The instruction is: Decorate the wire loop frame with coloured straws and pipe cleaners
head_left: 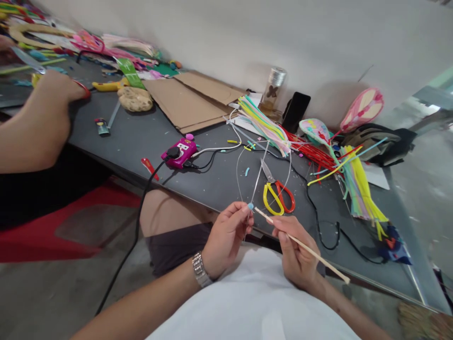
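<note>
My left hand (228,231) pinches a thin wire loop (261,174) at its lower end, where a small light-blue piece (250,206) shows at the fingertips. A pale strip runs upward inside the loop. Between the thumb and fingers of my right hand (299,255) is a slim wooden stick (320,259); its tip is close to the blue piece, and I cannot tell whether they touch. Scissors (272,189) with one yellow and one red handle lie on the table just beyond my hands, partly behind the loop.
A magenta power strip (179,152) with cables sits left of centre. Pipe-cleaner bundles (264,125), a glass bottle (274,89), a phone (296,112) and cardboard (191,106) lie farther back. Another person's arm (38,125) reaches in at left, near a stone (135,99).
</note>
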Tool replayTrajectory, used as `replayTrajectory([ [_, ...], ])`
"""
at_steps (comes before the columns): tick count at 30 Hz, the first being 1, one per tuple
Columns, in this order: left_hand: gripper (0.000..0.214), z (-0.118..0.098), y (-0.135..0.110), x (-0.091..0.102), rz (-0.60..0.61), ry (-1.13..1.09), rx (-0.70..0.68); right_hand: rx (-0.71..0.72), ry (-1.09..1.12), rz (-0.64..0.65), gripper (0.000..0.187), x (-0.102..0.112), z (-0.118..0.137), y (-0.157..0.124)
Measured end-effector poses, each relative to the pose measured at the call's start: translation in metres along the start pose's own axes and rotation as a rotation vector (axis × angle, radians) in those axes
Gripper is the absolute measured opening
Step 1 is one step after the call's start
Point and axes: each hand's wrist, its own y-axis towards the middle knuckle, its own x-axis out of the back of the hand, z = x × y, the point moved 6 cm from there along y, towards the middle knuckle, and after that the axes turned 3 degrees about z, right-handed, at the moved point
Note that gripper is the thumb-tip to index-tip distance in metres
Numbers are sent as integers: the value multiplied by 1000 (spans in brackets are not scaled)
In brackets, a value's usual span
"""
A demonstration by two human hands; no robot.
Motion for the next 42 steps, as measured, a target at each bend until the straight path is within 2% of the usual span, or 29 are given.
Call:
replayTrajectory([
  [18, 32, 7, 0, -1, 13, -30, 65, 10, 43, -14, 38, -2, -2, -1],
  [24, 32, 7, 0, 1, 21, -15, 52, -2, 52, 14, 40, -2, -2, -2],
  [35, 31, 6, 1, 1, 13, 17, 4, 13, 16, -12, 36, -2, -2, 0],
  [42, 34, 6, 3, 2, -26, -42, 45, -74, 54, -84, 33, 1, -8, -4],
])
